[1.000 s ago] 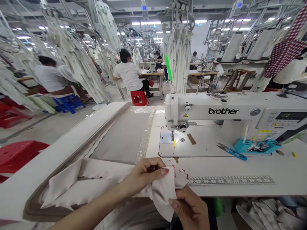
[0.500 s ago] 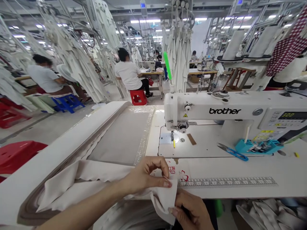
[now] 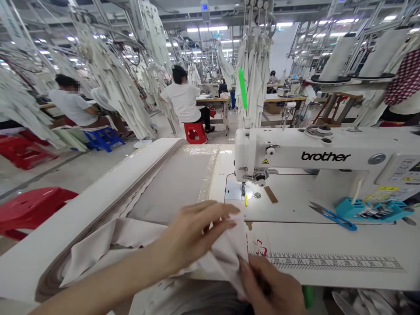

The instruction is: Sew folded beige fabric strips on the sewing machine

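Note:
Between my hands is a pale beige piece of fabric (image 3: 226, 253), raised at the front edge of the sewing table. My left hand (image 3: 200, 227) pinches its upper edge between thumb and fingers, just in front of the presser foot. Lower and to the right, my right hand (image 3: 269, 284) grips the fabric's side edge with the thumb on top. Beyond them stands a white Brother sewing machine (image 3: 295, 151), its presser foot (image 3: 243, 189) over the metal needle plate. More beige fabric (image 3: 95, 245) lies in folds left of my left forearm.
Blue-handled scissors (image 3: 334, 216) lie beside a teal holder (image 3: 370, 210) with metal parts. A printed ruler (image 3: 337, 262) runs along the table front. A brown strip (image 3: 271, 194) rests on the machine bed. Co-workers sit further back; a red stool (image 3: 36, 210) stands at left.
My left hand has moved up and forward with the fabric's edge, toward the presser foot. My right hand still grips the lower part. The whole view has shifted slightly.

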Available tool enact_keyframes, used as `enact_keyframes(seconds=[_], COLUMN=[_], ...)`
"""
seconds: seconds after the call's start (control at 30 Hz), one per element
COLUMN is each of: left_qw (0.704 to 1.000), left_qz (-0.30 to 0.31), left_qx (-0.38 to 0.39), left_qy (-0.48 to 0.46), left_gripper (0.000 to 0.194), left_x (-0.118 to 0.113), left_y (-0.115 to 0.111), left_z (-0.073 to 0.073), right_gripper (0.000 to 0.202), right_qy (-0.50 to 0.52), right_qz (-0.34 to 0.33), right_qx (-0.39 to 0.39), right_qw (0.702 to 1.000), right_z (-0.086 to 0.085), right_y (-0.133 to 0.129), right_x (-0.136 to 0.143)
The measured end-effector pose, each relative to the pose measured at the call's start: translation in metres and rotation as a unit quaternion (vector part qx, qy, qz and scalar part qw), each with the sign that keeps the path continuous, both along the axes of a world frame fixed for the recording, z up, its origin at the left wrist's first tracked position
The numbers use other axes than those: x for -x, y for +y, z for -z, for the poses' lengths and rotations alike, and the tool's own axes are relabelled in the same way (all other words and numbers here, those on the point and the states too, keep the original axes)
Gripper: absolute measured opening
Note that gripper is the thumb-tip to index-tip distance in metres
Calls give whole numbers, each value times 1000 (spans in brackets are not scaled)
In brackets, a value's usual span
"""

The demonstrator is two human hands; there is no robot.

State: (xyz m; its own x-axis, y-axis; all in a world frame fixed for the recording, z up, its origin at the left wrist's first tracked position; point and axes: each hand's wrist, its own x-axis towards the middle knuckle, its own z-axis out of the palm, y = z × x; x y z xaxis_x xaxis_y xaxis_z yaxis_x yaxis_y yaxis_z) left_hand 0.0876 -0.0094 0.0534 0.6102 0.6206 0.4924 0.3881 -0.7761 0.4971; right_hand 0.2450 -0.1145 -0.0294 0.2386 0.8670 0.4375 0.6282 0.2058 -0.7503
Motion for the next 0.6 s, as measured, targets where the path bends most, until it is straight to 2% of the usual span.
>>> enact_keyframes(seconds=[0.1,0.17,0.23,0.3,0.43,0.53,0.6], left_qw=[985,972,966,957,944,937,929], left_qz=[-61,-70,-70,-69,-75,-85,-92], left_qx=[149,207,242,279,318,337,355], left_qy=[68,83,64,42,35,39,44], left_gripper=[11,8,5,2,4,5,6], left_x=[-14,-22,-25,-26,-25,-26,-28], left_y=[30,45,53,58,64,70,74], left_z=[26,44,56,60,60,61,61], right_gripper=[37,35,33,30,26,28,27], right_qy=[-81,-137,-169,-225,-337,-370,-396], right_qz=[-17,1,23,17,-27,-32,-29], right_qx=[48,65,81,100,112,77,22], right_qw=[995,989,982,969,934,925,918], right_z=[7,13,14,12,5,1,-3], right_y=[29,41,48,50,55,60,63], right_x=[-7,-11,-14,-16,-23,-28,-30])
